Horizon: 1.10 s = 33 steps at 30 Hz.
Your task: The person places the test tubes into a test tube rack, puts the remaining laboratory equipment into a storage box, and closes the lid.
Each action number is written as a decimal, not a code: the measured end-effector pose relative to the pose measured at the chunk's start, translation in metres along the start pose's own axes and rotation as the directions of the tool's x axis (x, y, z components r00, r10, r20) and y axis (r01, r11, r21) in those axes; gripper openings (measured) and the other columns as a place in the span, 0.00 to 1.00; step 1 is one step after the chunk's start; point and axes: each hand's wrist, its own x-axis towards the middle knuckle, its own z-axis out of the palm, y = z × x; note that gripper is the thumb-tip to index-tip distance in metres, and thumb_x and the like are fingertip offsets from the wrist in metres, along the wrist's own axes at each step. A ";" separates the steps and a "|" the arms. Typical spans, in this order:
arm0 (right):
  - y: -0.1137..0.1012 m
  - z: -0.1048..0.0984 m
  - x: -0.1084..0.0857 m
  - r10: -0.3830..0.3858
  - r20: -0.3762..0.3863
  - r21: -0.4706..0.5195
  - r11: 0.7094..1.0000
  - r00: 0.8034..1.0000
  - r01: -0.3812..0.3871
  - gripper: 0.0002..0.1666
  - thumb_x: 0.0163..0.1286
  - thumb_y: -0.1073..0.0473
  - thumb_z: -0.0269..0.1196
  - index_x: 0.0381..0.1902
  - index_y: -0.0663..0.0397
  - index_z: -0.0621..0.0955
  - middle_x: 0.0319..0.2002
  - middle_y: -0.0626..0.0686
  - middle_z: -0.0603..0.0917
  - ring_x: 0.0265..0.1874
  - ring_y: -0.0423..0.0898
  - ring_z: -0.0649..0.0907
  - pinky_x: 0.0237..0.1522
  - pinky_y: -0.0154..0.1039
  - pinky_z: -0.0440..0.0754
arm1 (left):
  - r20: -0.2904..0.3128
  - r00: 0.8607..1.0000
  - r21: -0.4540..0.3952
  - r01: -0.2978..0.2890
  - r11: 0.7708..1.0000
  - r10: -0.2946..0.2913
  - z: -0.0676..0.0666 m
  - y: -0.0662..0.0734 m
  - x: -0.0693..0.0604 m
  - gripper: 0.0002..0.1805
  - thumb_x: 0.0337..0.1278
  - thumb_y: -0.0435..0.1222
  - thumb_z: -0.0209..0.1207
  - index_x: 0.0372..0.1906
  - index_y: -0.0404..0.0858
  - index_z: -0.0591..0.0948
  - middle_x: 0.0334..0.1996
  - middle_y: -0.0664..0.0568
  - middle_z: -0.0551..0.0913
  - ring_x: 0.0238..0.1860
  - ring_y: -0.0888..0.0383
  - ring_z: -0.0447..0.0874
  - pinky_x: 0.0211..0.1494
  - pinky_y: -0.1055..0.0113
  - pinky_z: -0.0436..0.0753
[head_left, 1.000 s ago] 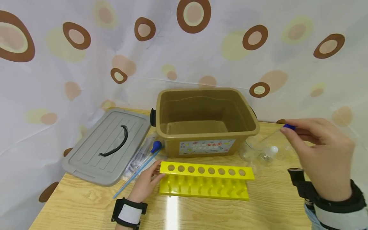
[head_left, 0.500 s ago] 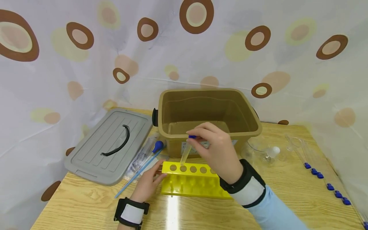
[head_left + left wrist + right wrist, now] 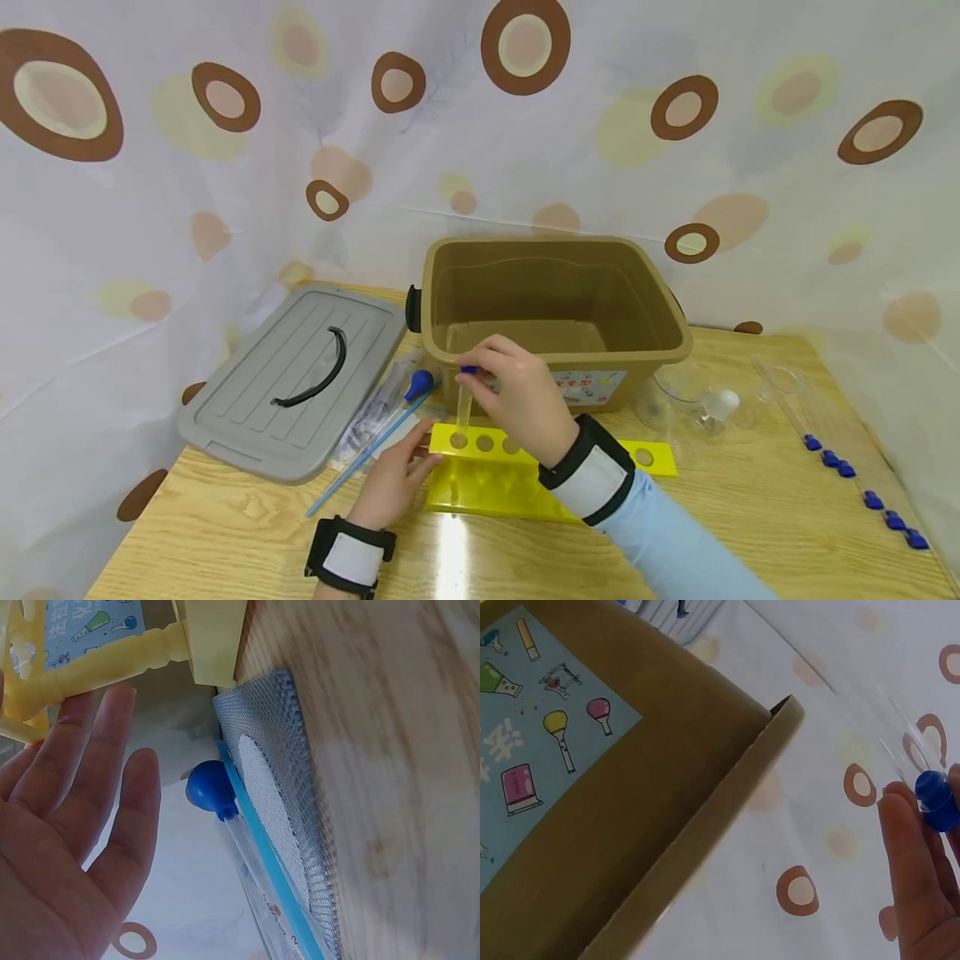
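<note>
The blue stopper of the clear test tube is pinched by the right hand; the tube is held below it, nearly upright, lower end at the leftmost hole of the yellow rack. The rack's left end is gripped by the left hand.

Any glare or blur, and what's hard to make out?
Head view: bright glare streak on the tabletop, at the bottom edge; left wrist: dimmer, wood grain soft; right wrist: dim too, the clear tube hard to make out against the pale backdrop.
</note>
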 end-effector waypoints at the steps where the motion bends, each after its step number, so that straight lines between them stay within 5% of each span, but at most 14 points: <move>1: 0.001 0.002 0.000 0.007 0.009 -0.005 1.000 1.000 -0.006 0.08 0.56 0.66 0.68 0.35 0.61 0.85 0.33 0.52 0.81 0.27 0.41 0.81 0.33 0.30 0.81 | -0.001 1.000 0.004 -0.001 1.000 0.001 0.000 0.000 0.000 0.28 0.63 0.39 0.55 0.66 0.37 0.67 0.53 0.43 0.79 0.48 0.49 0.80 0.51 0.53 0.79; 22: 0.014 0.016 -0.001 0.103 0.239 -0.132 0.989 0.965 -0.073 0.07 0.57 0.64 0.68 0.36 0.55 0.85 0.35 0.49 0.83 0.31 0.41 0.82 0.36 0.32 0.82 | -0.013 1.000 0.026 -0.018 1.000 0.018 0.001 0.002 0.006 0.26 0.63 0.39 0.55 0.65 0.38 0.68 0.47 0.45 0.81 0.47 0.50 0.80 0.50 0.54 0.79; 33: 0.017 0.021 -0.005 0.007 0.237 -0.244 0.968 0.971 0.053 0.08 0.55 0.60 0.70 0.34 0.51 0.85 0.31 0.46 0.83 0.23 0.38 0.79 0.25 0.26 0.75 | -0.008 1.000 0.046 -0.015 0.999 0.015 0.002 0.001 0.006 0.27 0.63 0.40 0.54 0.66 0.38 0.67 0.45 0.45 0.81 0.46 0.50 0.80 0.47 0.55 0.80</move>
